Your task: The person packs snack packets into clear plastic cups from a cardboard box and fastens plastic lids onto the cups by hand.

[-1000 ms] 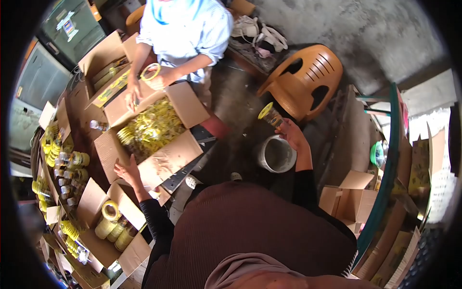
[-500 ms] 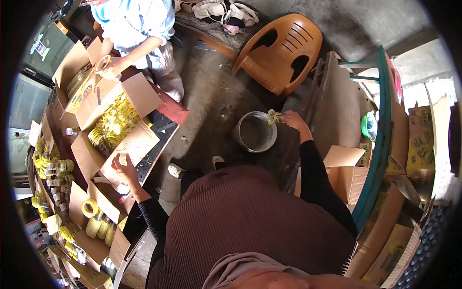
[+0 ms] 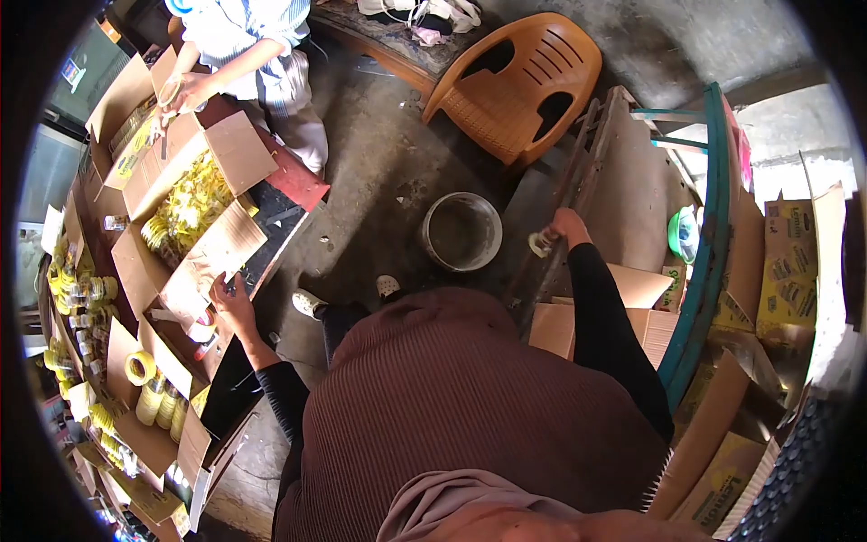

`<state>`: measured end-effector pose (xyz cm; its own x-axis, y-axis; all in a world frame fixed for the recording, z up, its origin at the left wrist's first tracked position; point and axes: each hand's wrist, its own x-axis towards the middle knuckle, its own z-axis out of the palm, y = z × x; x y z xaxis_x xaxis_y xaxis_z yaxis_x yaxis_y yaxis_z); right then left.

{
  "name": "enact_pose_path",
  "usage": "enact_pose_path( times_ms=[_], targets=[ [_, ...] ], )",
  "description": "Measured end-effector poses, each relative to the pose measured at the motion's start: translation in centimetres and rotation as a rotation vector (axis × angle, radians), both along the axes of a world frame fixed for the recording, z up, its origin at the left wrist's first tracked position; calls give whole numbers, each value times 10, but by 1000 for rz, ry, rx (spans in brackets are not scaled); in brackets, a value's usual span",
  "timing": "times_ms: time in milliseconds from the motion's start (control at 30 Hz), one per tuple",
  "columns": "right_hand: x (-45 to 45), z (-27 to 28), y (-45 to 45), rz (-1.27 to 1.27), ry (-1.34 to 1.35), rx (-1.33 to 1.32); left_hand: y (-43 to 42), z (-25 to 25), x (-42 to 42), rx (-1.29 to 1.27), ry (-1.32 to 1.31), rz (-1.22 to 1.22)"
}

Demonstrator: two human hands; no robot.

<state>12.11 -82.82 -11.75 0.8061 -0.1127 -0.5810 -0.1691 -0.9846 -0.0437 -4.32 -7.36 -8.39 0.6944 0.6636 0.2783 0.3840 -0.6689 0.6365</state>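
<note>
My right hand (image 3: 568,224) is closed round a clear plastic cup (image 3: 543,242), held out to the right of the grey bucket and above the edge of a wooden bench. My left hand (image 3: 235,305) has its fingers apart, with nothing in them, beside a flap of the open cardboard box (image 3: 215,264). Inside that box lie yellow-rimmed cups and many yellow wrappers (image 3: 197,200). Below it, a smaller open box (image 3: 185,454) holds stacks of cups with yellow rims (image 3: 155,402).
A grey bucket (image 3: 462,232) stands on the floor, with an orange plastic chair (image 3: 515,86) behind it. A co-worker (image 3: 262,68) handles something over the boxes at upper left. Open cartons (image 3: 643,287) and a green metal frame (image 3: 712,262) are at the right.
My right hand has moved with the cup from near the chair, past the bucket, to the bench side. My left hand has come away from the box. The view has shifted right.
</note>
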Motion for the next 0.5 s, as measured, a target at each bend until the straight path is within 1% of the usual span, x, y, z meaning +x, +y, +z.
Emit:
enact_pose_path(
  times_ms=[67, 100, 167, 200, 267, 300, 367, 433, 467, 500],
  targets=[
    [-4, 26, 18, -97, 0, 26, 4, -9, -3, -3, -31, -8],
    [-3, 32, 28, -85, 0, 24, 5, -13, -6, -5, -58, -18],
    [-15, 38, 38, -606, -194, 446, -4, -4, -12, -18, -44, -1],
    [-22, 28, 30, -604, -190, 443, -8, -1, -12, -27, -37, 6],
    [-26, -3, 7, 92, -354, 98, -12, -2, -12, -74, -26, 11],
    [-22, 5, 11, 105, -356, 102, -12, -4, -13, -121, -13, 17],
    [-20, 25, 26, -275, 10, 189, -7, -17, -14, -130, -42, 5],
    [-25, -25, -22, 250, -85, 131, -11, -10, -13, -106, -31, 10],
    [-24, 2, 7, -268, -72, 471, -10, -12, -12, -60, -37, -16],
    [-27, 28, 34, -797, -29, 791, -14, -7, -11, -96, -49, 4]
  ],
)
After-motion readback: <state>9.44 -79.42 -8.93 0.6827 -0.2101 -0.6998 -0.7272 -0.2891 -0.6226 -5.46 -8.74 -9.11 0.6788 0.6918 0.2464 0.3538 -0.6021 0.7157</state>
